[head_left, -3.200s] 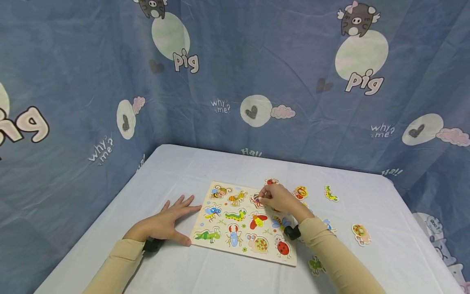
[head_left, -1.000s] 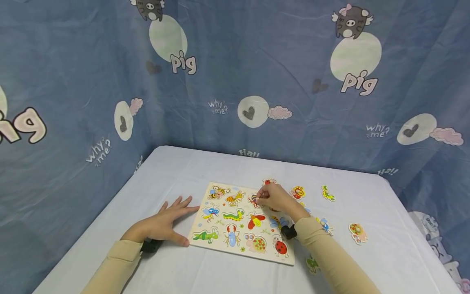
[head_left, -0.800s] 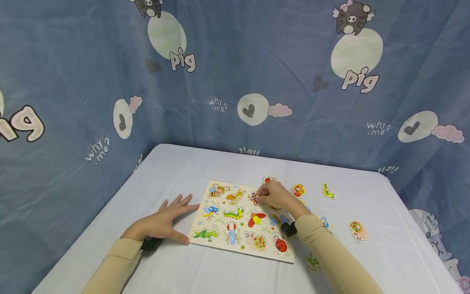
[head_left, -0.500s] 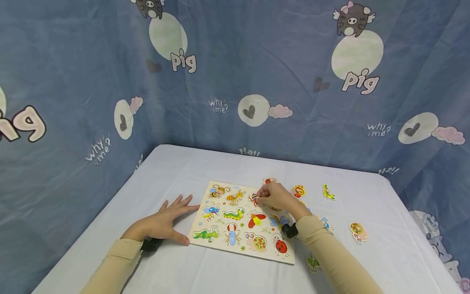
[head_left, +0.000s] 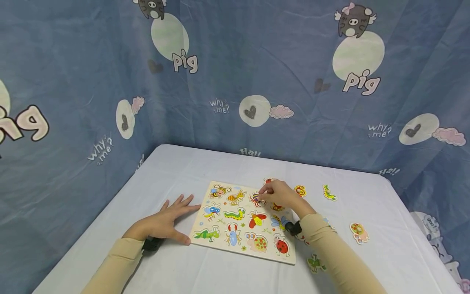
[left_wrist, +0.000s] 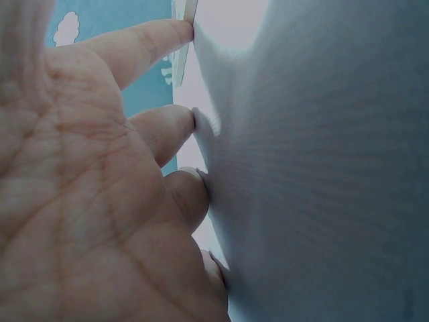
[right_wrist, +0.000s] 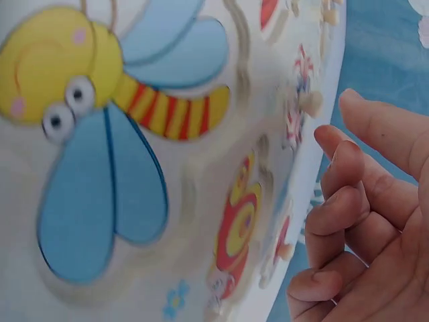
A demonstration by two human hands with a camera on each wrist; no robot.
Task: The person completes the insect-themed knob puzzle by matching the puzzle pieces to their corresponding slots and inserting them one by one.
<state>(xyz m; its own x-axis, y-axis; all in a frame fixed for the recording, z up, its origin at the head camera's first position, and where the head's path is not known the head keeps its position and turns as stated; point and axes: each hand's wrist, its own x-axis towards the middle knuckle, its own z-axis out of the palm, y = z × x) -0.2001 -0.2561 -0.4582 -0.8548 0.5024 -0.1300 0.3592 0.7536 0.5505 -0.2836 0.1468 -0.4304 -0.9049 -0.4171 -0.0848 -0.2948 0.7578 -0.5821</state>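
Observation:
A wooden insect puzzle board (head_left: pixel 227 223) lies on the white table. My left hand (head_left: pixel 167 220) rests beside it with fingers spread; the tips of its thumb and index finger touch the board's left edge. In the left wrist view, the fingertips press on the tablecloth. A spider puzzle piece (head_left: pixel 255 199) with a knob sits in the board's top row. My right hand (head_left: pixel 280 195) is just right of that piece. In the right wrist view, thumb and index finger are parted near a knob (right_wrist: pixel 311 104), holding nothing, and the other fingers are loosely bent.
Loose pieces lie right of the board: a ladybug (head_left: pixel 269 180), a butterfly (head_left: pixel 300 190), a caterpillar (head_left: pixel 329 192), a snail (head_left: pixel 359 233) and a grasshopper (head_left: pixel 315 263). The right forearm partly covers others. A blue patterned curtain (head_left: pixel 205 73) hangs behind.
My right thumb and index finger, earlier pinching the spider piece at its knob, have let go and drawn slightly right. The piece stays on the board. My left hand keeps its place.

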